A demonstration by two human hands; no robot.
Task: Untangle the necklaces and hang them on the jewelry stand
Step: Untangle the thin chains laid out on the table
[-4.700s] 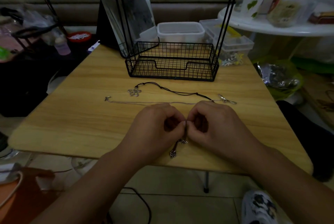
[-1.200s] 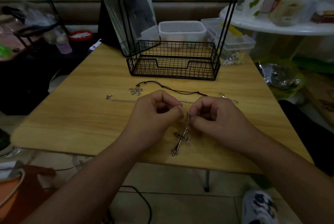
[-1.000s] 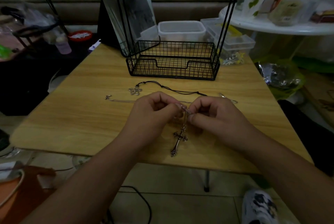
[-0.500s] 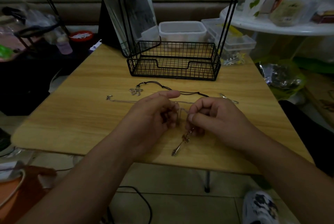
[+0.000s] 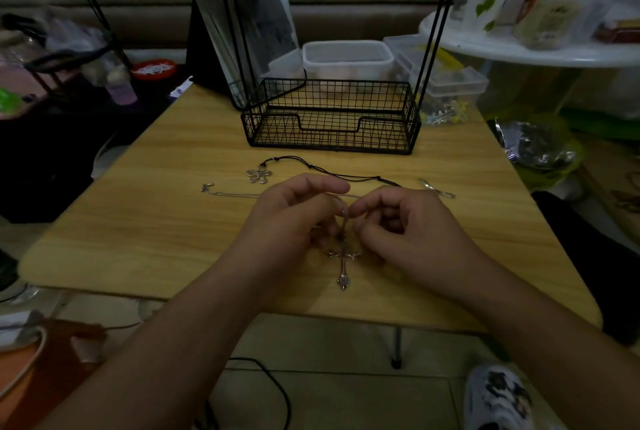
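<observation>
My left hand (image 5: pixel 294 218) and my right hand (image 5: pixel 405 228) meet fingertip to fingertip over the wooden table (image 5: pixel 145 228), both pinching the chain of a cross-pendant necklace. The silver cross (image 5: pixel 343 265) hangs straight down between the hands, its tip near the table's front edge. Behind the hands lies a black cord necklace (image 5: pixel 349 175) with a silver flower pendant (image 5: pixel 258 175). A thin silver chain (image 5: pixel 232 193) runs left to a small clasp. The black wire jewelry stand (image 5: pixel 332 116), a basket with tall uprights, is at the back of the table.
A tilted mirror (image 5: pixel 249 13) leans behind the stand on the left. Clear plastic boxes (image 5: pixel 348 57) sit behind it. A white round table (image 5: pixel 540 48) with clutter is at the right. Small metal pieces (image 5: pixel 437 188) lie at the right of the chain.
The cross pendant, tilted half a second ago, now hangs straight. My left fingers have closed back onto the chain against my right fingertips.
</observation>
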